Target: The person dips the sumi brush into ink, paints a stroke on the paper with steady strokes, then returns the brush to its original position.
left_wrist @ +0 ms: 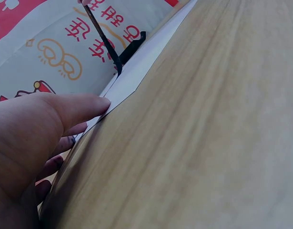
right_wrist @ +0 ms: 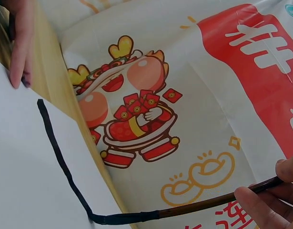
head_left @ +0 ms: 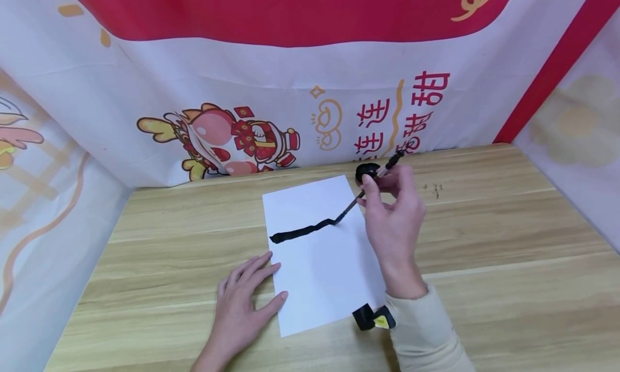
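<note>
A sheet of white paper (head_left: 324, 280) lies on the wooden table, with a thick black ink stroke (head_left: 295, 234) running across its upper half from the left edge. My right hand (head_left: 394, 216) pinches a writing brush (right_wrist: 198, 206) by its brown handle, thumb against fingers. The dark bristles (head_left: 341, 216) touch the paper at the stroke's right end, and the handle slants up to the right. On the paper's left edge rests my left hand (head_left: 244, 302), fingers spread; in the left wrist view its thumb (left_wrist: 91, 106) touches the paper's border.
Just beyond the paper's upper right corner sits a round black object (head_left: 366, 172), partly behind the right hand. Small dark marks (head_left: 436, 190) show on the table (head_left: 508, 221) to the right. A printed cloth (head_left: 310, 65) hangs along the table's back edge.
</note>
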`<act>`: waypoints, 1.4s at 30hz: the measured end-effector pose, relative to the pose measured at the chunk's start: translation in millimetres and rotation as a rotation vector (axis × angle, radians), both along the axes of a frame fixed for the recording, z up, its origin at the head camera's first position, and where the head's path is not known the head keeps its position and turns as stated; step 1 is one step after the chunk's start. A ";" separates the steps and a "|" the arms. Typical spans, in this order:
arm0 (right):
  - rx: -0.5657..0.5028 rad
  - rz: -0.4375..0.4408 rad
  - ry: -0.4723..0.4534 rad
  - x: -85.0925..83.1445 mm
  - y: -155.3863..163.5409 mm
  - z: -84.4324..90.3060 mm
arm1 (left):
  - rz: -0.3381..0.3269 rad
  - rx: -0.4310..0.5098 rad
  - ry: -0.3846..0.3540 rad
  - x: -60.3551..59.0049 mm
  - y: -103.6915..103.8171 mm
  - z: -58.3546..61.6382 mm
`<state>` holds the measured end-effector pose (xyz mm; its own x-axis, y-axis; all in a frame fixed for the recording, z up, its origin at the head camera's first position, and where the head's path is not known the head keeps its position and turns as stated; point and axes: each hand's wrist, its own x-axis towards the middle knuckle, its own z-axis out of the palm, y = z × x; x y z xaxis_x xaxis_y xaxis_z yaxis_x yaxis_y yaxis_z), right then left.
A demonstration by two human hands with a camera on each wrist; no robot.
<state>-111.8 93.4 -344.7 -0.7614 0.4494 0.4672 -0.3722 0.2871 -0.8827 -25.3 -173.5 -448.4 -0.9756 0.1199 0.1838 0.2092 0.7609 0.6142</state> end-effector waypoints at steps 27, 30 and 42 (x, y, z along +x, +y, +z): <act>-0.020 -0.006 0.008 1.0 -1.4 2.7 | -0.004 0.003 0.005 -0.5 0.2 0.0; -0.009 -0.014 0.002 0.5 0.4 2.3 | -0.004 0.002 0.005 -0.4 -0.1 -0.3; 0.019 -0.040 -0.015 0.7 4.9 2.0 | -0.004 0.004 0.003 -0.6 0.2 0.2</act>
